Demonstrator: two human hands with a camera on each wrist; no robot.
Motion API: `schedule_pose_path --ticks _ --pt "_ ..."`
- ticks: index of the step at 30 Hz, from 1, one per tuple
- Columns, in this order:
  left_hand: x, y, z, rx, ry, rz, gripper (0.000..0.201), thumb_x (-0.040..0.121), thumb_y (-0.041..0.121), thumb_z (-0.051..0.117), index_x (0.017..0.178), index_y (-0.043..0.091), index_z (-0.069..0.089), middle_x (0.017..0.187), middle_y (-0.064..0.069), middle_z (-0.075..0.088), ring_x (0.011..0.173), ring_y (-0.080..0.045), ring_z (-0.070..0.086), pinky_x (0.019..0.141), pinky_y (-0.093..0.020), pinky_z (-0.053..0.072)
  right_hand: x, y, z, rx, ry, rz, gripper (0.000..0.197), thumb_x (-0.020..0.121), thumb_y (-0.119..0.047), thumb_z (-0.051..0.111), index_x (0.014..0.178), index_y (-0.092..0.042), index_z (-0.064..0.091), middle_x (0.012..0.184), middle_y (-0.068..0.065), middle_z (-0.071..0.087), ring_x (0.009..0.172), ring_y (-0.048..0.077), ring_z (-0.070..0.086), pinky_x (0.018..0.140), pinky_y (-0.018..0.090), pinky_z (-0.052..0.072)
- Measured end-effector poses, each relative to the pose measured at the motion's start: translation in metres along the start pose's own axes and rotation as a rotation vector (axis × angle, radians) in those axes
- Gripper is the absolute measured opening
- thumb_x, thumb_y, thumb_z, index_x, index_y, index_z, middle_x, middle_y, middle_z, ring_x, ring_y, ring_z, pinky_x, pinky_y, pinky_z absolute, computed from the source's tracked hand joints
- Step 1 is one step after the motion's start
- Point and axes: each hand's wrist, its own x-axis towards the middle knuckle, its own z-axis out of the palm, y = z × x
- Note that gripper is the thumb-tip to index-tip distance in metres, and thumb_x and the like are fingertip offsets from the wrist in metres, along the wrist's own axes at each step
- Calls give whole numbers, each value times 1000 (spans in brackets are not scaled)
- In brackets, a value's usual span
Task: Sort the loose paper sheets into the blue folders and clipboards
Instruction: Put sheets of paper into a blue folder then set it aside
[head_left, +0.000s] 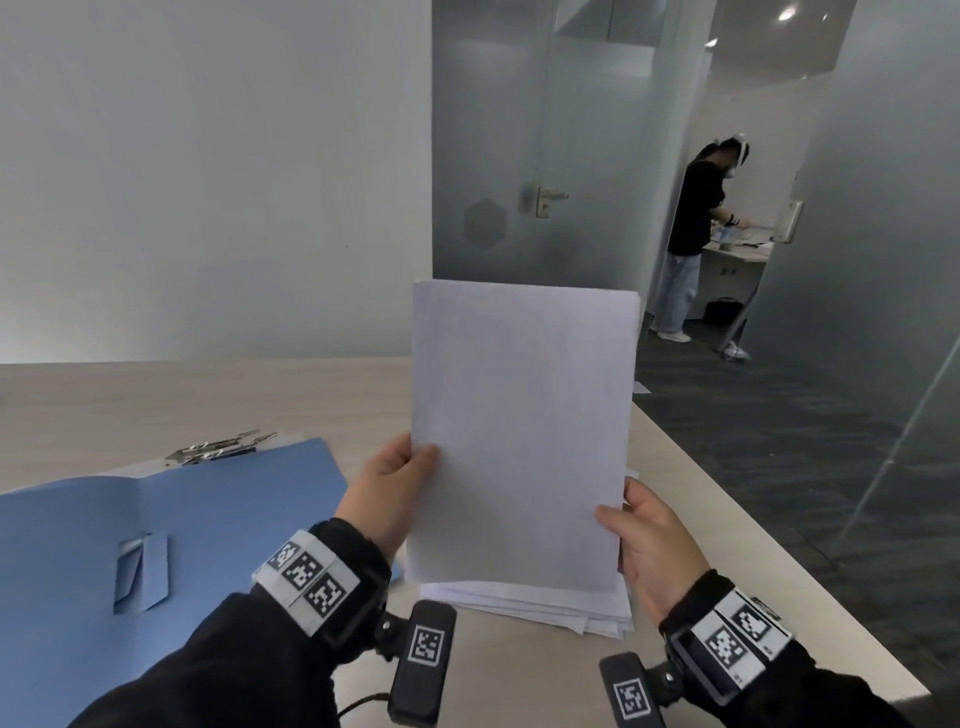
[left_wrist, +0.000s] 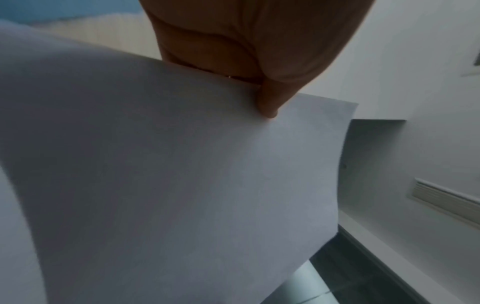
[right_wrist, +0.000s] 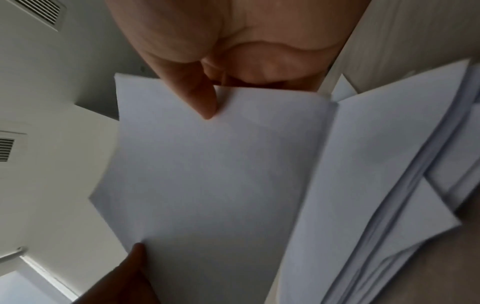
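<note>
Above the wooden table (head_left: 208, 405), flat white sheets (head_left: 519, 431) between both hands.

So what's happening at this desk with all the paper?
A person is sorting paper. Both hands hold a small batch of white sheets upright above the desk: the left hand pinches its left edge, the right hand its right edge. More loose sheets lie in a stack on the desk beneath. To the left a blue folder lies open, with nothing filed in it yet. Behind it lie metal clips, apparently of clipboards.
</note>
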Motion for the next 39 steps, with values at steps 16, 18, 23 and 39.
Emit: schedule_pose_path --ticks 16,18,23,39 --pt "-45 -29 -19 36 84 -26 26 99 16 46 102 23 71 102 -7 76 93 -28 70 84 -44 55 -18 2 20 -37 -53 40 25 95 -4 52 104 -16 73 103 11 77 93 26 72 79 39 54" --pt "-50 -24 -32 -12 136 -48 24 99 15 46 101 20 70 98 -6 76 85 -23 70 74 -38 53 -21 1 32 -56 -116 15 26 96 -5 51 108 -15 72 103 8 77 96 24 73 83 39 54" --pt "-67 -15 -86 -55 237 -162 22 99 15 47 106 12 67 101 -11 75 89 -27 69 79 -41 56 -20 9 89 -208 -254 -40 27 98 -9 49 111 -19 71 106 -3 77 102 15 71 93 36 51" --pt "-172 -4 -220 268 414 -380 25 95 24 51 98 5 67 94 -12 77 69 -18 67 59 -20 43 59 60 233 -541 -408 66 16 77 -14 58 81 -6 72 86 17 77 86 39 72 88 56 54"
